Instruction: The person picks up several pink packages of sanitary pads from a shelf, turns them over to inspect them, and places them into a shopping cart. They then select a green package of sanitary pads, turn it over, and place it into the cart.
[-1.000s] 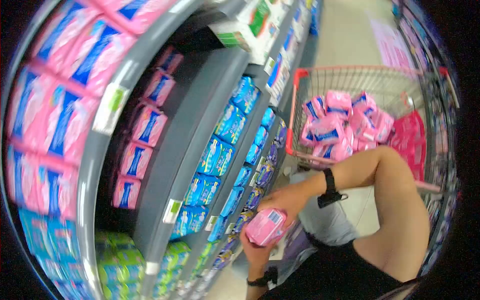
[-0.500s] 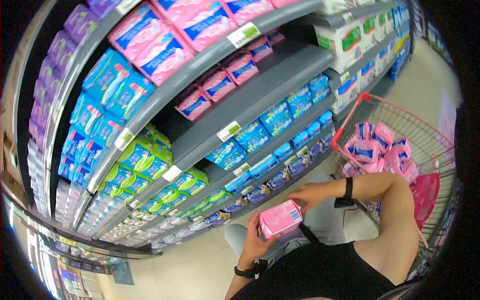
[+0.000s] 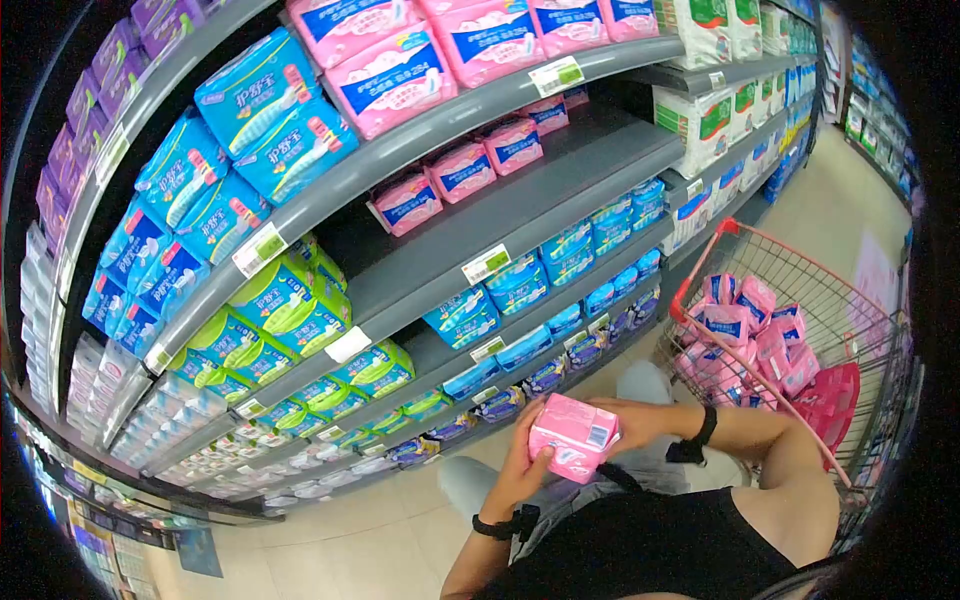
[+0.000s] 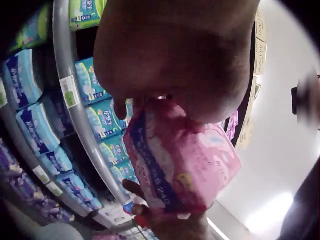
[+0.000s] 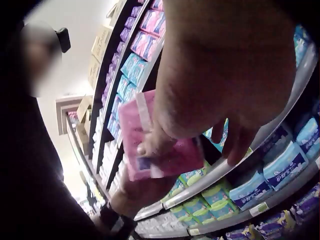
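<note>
A pink pack of sanitary pads (image 3: 574, 438) is held in front of the person's lap, its barcode end towards the right. The left hand (image 3: 520, 466) grips its left side, with the thumb over the near face. At the other end is the right hand (image 3: 645, 424), partly hidden behind the pack. In the right wrist view, the right thumb (image 5: 154, 143) presses on the pack's end while the other fingers reach past it. The left wrist view shows the pack (image 4: 185, 162) between both hands, its blue printed band facing the camera.
Shelves (image 3: 560, 150) of pink, blue, green and purple packs run along the left and front. Several similar pink packs lie in a red-handled shopping cart (image 3: 800, 260) at the right, beside a dark pink bag (image 3: 830, 400). Tiled floor (image 3: 330, 540) shows at the lower left.
The head view has swung left along the shelves, so the cart sits farther right. The pack has been turned in the hands, and the right hand has shifted along its right end.
</note>
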The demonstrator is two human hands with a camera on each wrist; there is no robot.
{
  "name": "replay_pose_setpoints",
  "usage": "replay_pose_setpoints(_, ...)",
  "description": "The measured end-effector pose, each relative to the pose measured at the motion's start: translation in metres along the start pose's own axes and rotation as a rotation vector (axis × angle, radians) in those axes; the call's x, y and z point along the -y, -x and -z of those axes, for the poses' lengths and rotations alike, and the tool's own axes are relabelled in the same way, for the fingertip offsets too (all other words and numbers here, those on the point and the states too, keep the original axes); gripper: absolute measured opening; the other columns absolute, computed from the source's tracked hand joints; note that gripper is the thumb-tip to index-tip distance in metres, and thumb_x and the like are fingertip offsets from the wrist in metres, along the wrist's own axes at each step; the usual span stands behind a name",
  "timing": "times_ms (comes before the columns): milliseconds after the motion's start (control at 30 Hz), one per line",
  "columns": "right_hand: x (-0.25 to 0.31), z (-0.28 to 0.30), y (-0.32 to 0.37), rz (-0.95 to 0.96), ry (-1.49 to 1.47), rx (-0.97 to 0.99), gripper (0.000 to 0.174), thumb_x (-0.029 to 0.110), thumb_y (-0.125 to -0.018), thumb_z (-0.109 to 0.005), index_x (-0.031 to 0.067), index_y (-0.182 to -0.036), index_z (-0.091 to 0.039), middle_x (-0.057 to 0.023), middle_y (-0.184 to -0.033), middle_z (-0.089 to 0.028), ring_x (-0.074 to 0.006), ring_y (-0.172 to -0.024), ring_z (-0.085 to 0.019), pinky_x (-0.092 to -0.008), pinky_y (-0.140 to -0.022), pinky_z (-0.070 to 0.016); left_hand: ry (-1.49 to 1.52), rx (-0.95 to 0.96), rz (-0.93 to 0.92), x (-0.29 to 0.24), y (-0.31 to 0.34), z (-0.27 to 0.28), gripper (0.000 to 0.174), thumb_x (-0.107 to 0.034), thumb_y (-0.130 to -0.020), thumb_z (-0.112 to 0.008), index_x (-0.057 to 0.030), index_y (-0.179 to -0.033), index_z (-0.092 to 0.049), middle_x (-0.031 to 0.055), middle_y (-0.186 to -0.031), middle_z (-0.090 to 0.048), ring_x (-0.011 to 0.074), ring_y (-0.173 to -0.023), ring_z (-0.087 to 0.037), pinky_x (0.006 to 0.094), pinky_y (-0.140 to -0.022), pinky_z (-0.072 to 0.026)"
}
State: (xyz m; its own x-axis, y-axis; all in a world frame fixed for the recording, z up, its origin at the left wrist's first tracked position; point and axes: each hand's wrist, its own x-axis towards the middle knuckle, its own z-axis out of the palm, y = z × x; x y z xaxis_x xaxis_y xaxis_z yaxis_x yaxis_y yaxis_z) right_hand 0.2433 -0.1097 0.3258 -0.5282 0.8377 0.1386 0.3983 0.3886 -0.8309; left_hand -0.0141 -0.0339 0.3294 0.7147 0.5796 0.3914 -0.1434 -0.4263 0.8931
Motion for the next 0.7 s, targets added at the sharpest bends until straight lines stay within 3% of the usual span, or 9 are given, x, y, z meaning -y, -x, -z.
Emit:
replay_pose_setpoints(100,0.004,-0.021,-0.006,-0.081,0.033,-0.244,0.084,0.042,-0.081,-0.08,0.0032,-0.144,-0.04,-0.0234,-0.142,-0.045,-0.0394,-0.134,-0.043,-0.0468,-0.113,-0.035,-0.3,-0.108,0.059,0.032,0.009,0.007,0.06,-0.027,-0.098,-0.059,0.0018,-0.145,-0.036,0.0202,-0.148,-0.037,0.0351,-0.14,-0.034,0.0458,-0.116,-0.026)
replay_pose_setpoints(167,0.007,-0.038,-0.018,-0.103,-0.024,-0.442,0.085,0.041,-0.082,-0.079,0.0022,-0.146,-0.037,-0.0237,-0.141,-0.046,-0.0383,-0.135,-0.042,-0.0471,-0.114,-0.0336,-0.123,-0.147,0.097,0.051,0.017,0.005,0.067,-0.029,-0.098,-0.061,-0.0008,-0.149,-0.028,0.0184,-0.145,-0.037,0.0314,-0.138,-0.034,0.0453,-0.116,-0.0272)
replay_pose_setpoints(267,-0.007,-0.062,-0.035,-0.046,0.041,-0.451,0.089,0.033,-0.081,-0.082,0.0014,-0.147,-0.031,-0.0252,-0.144,-0.04,-0.0417,-0.137,-0.038,-0.0484,-0.114,-0.0339,0.351,-0.289,0.231,0.091,0.038,-0.012,0.08,-0.026,-0.093,-0.067,-0.0039,-0.152,-0.018,0.0153,-0.143,-0.035,0.0271,-0.136,-0.035,0.0433,-0.113,-0.0318)
replay_pose_setpoints(333,-0.006,-0.081,-0.037,-0.094,0.008,-0.443,0.087,0.027,-0.078,-0.085,0.003,-0.144,-0.032,-0.026,-0.145,-0.033,-0.0433,-0.136,-0.036,-0.0485,-0.112,-0.0352,0.39,-0.27,0.198,0.062,0.033,-0.007,0.083,-0.023,-0.089,-0.071,-0.0038,-0.152,-0.019,0.0153,-0.145,-0.034,0.0266,-0.136,-0.036,0.0425,-0.113,-0.033)
replay_pose_setpoints(433,-0.007,-0.083,-0.036,-0.028,-0.123,-0.359,0.085,0.021,-0.076,-0.087,0.0076,-0.141,-0.033,-0.0186,-0.143,-0.031,-0.0348,-0.136,-0.038,-0.045,-0.109,-0.0391,0.482,-0.324,0.232,0.048,0.033,0.003,0.086,-0.019,-0.081,-0.078,-0.0047,-0.148,-0.026,0.0147,-0.144,-0.038,0.0259,-0.132,-0.043,0.0419,-0.11,-0.0387)
replay_pose_setpoints(500,-0.005,-0.07,-0.037,-0.031,-0.285,-0.199,0.081,0.02,-0.08,-0.084,0.0104,-0.14,-0.032,-0.0153,-0.141,-0.029,-0.0302,-0.134,-0.039,-0.0435,-0.104,-0.043,0.634,-0.407,0.389,0.054,0.045,0.005,0.082,-0.016,-0.078,-0.079,-0.0061,-0.145,-0.032,0.014,-0.138,-0.046,0.0267,-0.127,-0.049,0.042,-0.107,-0.0427)
replay_pose_setpoints(533,-0.011,-0.066,-0.036,-0.049,-0.36,-0.14,0.075,0.017,-0.085,-0.079,0.0104,-0.141,-0.03,-0.0121,-0.14,-0.031,-0.0291,-0.133,-0.039,-0.0433,-0.102,-0.0441,0.696,-0.459,0.403,0.051,0.047,0.005,0.081,-0.016,-0.077,-0.08,-0.0054,-0.143,-0.034,0.014,-0.136,-0.048,0.0268,-0.125,-0.052,0.0412,-0.106,-0.0441)
replay_pose_setpoints(567,-0.019,-0.078,-0.035,-0.103,-0.763,-0.195,0.058,0.015,-0.094,-0.068,0.0085,-0.14,-0.034,-0.0086,-0.137,-0.037,-0.0226,-0.128,-0.043,-0.0364,-0.1,-0.0442,0.751,-0.515,0.428,0.043,0.051,0.005,0.08,-0.016,-0.076,-0.081,-0.0048,-0.141,-0.036,0.0141,-0.134,-0.051,0.0269,-0.122,-0.054,0.0404,-0.104,-0.0455)
replay_pose_setpoints(700,-0.044,-0.077,-0.043,-0.263,-0.991,-0.131,0.05,0.028,-0.103,-0.051,0.0104,-0.145,-0.031,-0.0053,-0.134,-0.045,-0.0206,-0.123,-0.05,-0.0373,-0.101,-0.0447,0.713,-0.475,0.268,0.034,0.05,0.008,0.077,-0.013,-0.074,-0.08,-0.0053,-0.139,-0.04,0.0124,-0.13,-0.052,0.0239,-0.124,-0.052,0.0378,-0.104,-0.0443)
